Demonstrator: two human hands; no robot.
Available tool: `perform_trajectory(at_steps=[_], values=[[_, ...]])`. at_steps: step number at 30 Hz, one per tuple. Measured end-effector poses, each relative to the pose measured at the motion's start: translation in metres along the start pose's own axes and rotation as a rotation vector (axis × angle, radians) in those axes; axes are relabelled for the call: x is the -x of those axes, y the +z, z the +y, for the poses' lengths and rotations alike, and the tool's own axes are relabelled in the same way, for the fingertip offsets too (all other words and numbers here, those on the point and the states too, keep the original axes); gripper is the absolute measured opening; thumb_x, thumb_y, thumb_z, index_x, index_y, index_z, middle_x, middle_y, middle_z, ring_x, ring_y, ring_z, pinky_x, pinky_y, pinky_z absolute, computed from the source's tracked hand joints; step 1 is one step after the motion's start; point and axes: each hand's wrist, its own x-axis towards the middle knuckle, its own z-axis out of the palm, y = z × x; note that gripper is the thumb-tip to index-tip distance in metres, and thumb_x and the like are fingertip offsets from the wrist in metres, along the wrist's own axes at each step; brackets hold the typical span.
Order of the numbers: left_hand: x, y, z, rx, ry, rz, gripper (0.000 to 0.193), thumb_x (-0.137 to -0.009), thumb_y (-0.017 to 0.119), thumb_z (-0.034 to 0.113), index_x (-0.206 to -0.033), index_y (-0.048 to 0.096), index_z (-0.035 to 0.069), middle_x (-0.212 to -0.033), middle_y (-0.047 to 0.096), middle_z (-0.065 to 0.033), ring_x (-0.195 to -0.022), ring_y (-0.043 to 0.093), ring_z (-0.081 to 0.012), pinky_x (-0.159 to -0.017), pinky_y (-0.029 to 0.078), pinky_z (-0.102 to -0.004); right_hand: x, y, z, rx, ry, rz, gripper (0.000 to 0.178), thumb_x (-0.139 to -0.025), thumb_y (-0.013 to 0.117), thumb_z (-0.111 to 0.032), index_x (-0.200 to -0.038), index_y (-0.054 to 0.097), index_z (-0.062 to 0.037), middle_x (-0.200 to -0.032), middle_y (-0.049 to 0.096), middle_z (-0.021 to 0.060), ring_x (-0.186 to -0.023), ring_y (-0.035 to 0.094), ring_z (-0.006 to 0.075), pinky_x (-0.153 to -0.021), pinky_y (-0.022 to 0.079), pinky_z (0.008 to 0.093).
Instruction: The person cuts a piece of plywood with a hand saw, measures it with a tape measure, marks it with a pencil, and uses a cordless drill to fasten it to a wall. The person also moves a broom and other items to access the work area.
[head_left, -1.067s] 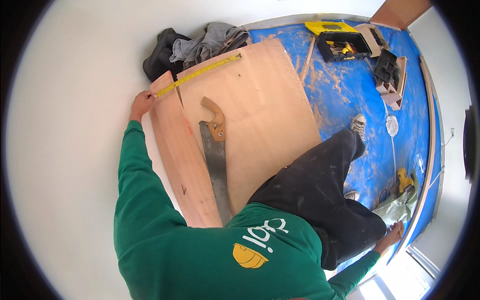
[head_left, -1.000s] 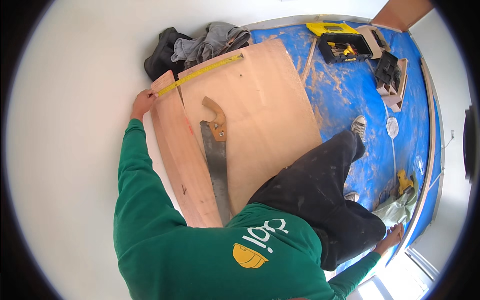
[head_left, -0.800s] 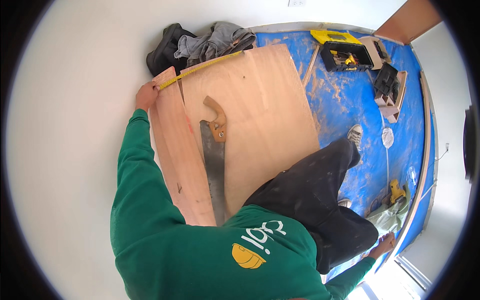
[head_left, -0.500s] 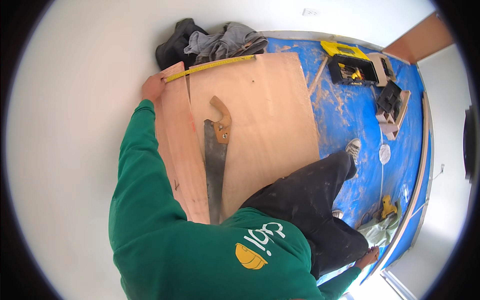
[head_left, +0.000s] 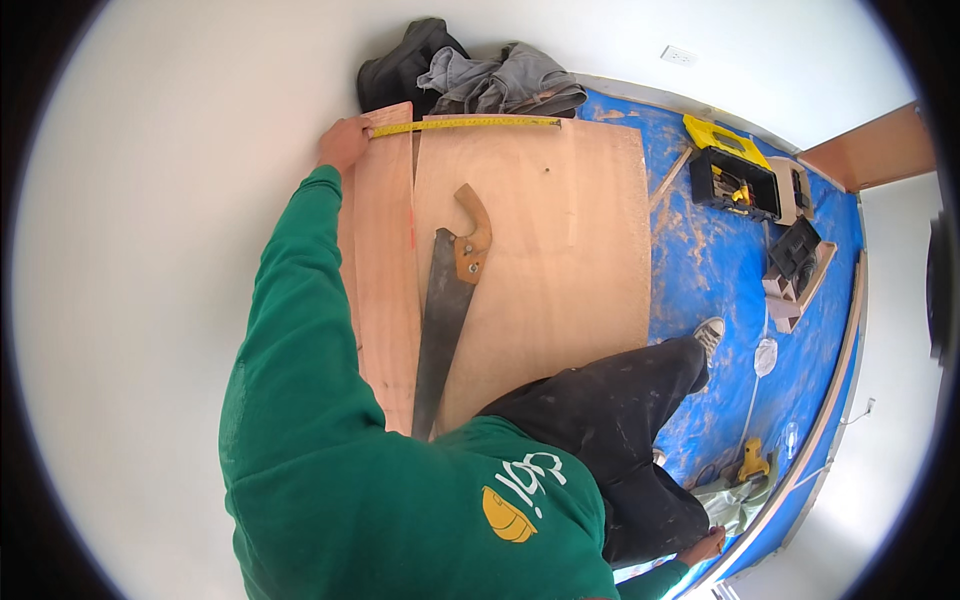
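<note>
My left hand (head_left: 344,143) is closed at the far left corner of a narrow reddish wooden board (head_left: 385,270), gripping a tape measure whose case is hidden by the fingers. Its yellow blade (head_left: 470,123) stretches to the right across the far end of a wide pale plywood sheet (head_left: 560,270). On the sheet lies a handsaw (head_left: 446,310) with a wooden handle, its blade pointing back toward me and crossing onto the narrow board. At the lower right, my right hand (head_left: 703,547) rests beside my knee with fingers curled; whatever they may hold is too small to make out.
Dark clothing and a black bag (head_left: 410,65) lie against the wall beyond the boards. A black toolbox with a yellow lid (head_left: 735,185) stands on the blue floor covering (head_left: 690,270), near a wooden tray (head_left: 800,290). A yellow power tool (head_left: 753,460) lies at right.
The whole view has shifted, so the boards and saw appear further right. My left hand stays at the board's corner with the tape blade still stretched out.
</note>
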Motion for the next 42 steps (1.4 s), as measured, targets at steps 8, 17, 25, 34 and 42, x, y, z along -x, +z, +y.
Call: perform_trajectory(at_steps=[8,17,25,34,42], values=[[0.000,0.013,-0.008,-0.028,0.028,0.032,0.026,-0.104,0.066,0.030,-0.123,0.081,0.021,-0.116,0.081,-0.0103,-0.112,0.075,-0.0348,-0.098,0.060,-0.0517,0.009,-0.002,0.001,-0.048,0.018,-0.038,0.043,-0.099,0.064,-0.038,-0.100,0.067,0.0044,-0.096,0.061,0.0117,-0.086,0.058,0.0257,-0.079,0.052,0.0424],[-0.012,0.022,-0.009,-0.008,0.007,-0.006,0.026,-0.104,0.066,0.031,-0.125,0.080,0.024,-0.116,0.081,-0.0106,-0.112,0.076,-0.0345,-0.098,0.060,-0.0506,0.019,0.000,0.001,-0.089,0.083,-0.058,0.044,-0.101,0.065,-0.039,-0.111,0.065,0.0035,-0.109,0.060,0.0125,-0.098,0.059,0.0270,-0.087,0.052,0.0441],[0.001,0.014,-0.003,-0.063,-0.024,-0.118,0.028,-0.105,0.065,0.032,-0.127,0.079,0.023,-0.120,0.080,-0.0106,-0.113,0.075,-0.0351,-0.098,0.059,-0.0514,0.015,-0.001,-0.010,-0.084,0.083,0.100,0.045,-0.101,0.066,-0.038,-0.110,0.070,0.0061,-0.102,0.066,0.0140,-0.095,0.061,0.0262,-0.088,0.052,0.0423],[-0.013,0.014,-0.006,-0.022,-0.011,-0.060,0.027,-0.104,0.067,0.031,-0.125,0.080,0.023,-0.120,0.080,-0.0096,-0.114,0.075,-0.0343,-0.100,0.060,-0.0501,0.004,-0.013,0.027,0.000,0.061,-0.013,0.044,-0.099,0.068,-0.038,-0.108,0.073,0.0043,-0.104,0.068,0.0124,-0.093,0.062,0.0246,-0.087,0.051,0.0403],[-0.019,0.023,-0.020,-0.006,0.030,-0.024,0.029,-0.103,0.068,0.032,-0.125,0.080,0.019,-0.120,0.080,-0.0093,-0.115,0.074,-0.0344,-0.100,0.059,-0.0502,0.001,-0.015,0.047,-0.071,0.017,0.041,0.048,-0.101,0.067,-0.039,-0.117,0.075,0.0057,-0.107,0.072,0.0131,-0.099,0.066,0.0249,-0.091,0.053,0.0400]])
